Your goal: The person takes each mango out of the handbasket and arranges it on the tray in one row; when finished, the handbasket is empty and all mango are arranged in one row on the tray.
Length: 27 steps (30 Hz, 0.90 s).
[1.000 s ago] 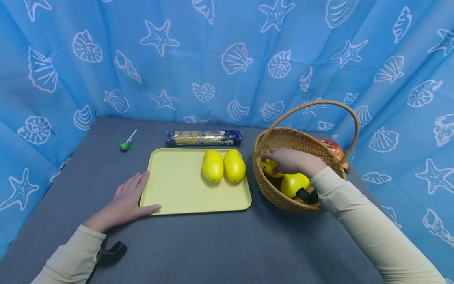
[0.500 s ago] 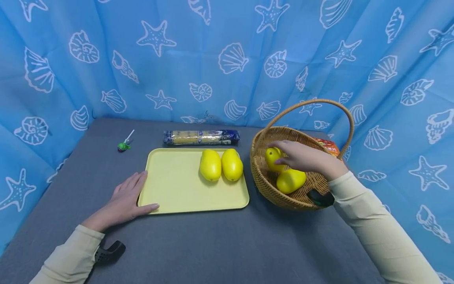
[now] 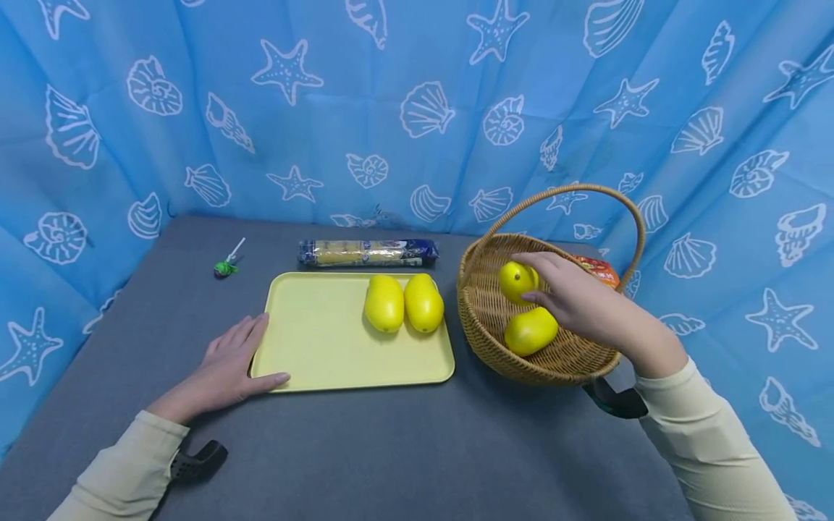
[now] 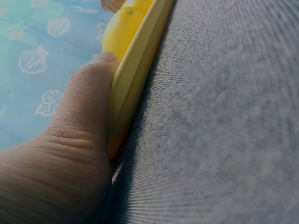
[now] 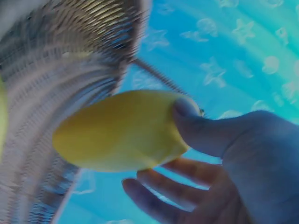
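My right hand grips a yellow mango between thumb and fingers, above the inside of the wicker basket. In the right wrist view the thumb presses the near end of this mango, with the fingers on its other side. A second mango lies in the basket just below. On the left, my left hand rests at the left end of the pale yellow tray, its thumb over the front rim. Two more mangoes sit side by side on the tray's right part.
A clear-and-blue packet lies behind the tray. At the back left is a green-wrapped lollipop. A red packet shows partly behind the basket, whose tall handle arches over it. A blue shell-print curtain encloses the grey table.
My right hand has taken hold of the mango at the basket's left side and moved it rightward, apparently lifted. The left hand has stayed at the tray.
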### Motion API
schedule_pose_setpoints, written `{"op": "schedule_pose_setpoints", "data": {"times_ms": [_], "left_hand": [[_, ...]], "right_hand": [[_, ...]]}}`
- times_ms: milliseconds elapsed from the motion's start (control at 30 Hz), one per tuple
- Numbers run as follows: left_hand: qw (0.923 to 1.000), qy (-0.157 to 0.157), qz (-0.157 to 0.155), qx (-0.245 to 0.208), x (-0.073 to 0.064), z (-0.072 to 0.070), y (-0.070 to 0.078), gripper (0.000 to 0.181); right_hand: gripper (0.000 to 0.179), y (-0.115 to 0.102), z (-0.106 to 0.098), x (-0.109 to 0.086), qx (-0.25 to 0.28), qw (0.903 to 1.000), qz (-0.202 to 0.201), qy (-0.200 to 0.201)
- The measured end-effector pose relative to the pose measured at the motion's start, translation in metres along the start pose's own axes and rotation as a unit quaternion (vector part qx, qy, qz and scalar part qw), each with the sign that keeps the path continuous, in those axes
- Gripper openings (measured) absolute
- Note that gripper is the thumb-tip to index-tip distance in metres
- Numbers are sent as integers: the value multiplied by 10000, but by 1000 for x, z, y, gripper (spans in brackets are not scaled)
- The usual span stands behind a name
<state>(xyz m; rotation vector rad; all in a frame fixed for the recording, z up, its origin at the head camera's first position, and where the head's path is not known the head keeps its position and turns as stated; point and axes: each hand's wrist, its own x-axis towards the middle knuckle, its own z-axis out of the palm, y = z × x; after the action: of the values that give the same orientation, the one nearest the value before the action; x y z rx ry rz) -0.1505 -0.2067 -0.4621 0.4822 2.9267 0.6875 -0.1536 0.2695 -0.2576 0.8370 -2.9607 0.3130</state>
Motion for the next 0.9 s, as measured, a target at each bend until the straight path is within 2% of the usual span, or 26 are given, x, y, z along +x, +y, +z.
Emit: {"op": "schedule_pose_setpoints", "data": {"times_ms": [267, 400, 567, 700, 900], "left_hand": [[10000, 20, 28, 26, 2, 0, -1, 114], [10000, 45, 28, 43, 2, 2, -2, 114], [10000, 66, 70, 18, 1, 2, -2, 113], [10000, 10, 55, -28, 1, 3, -3, 113], [10000, 19, 18, -33, 1, 2, -3, 115]], "right_hand": [[57, -52, -17, -14, -586, 9967, -239, 504], [63, -74, -19, -20, -669, 9910, -721, 913], [65, -97, -17, -16, -518, 9777, -1456, 1422], [60, -111, -14, -6, -154, 9756, -1691, 1395], [57, -124, -12, 22, 318, 9776, -1698, 1204]]}}
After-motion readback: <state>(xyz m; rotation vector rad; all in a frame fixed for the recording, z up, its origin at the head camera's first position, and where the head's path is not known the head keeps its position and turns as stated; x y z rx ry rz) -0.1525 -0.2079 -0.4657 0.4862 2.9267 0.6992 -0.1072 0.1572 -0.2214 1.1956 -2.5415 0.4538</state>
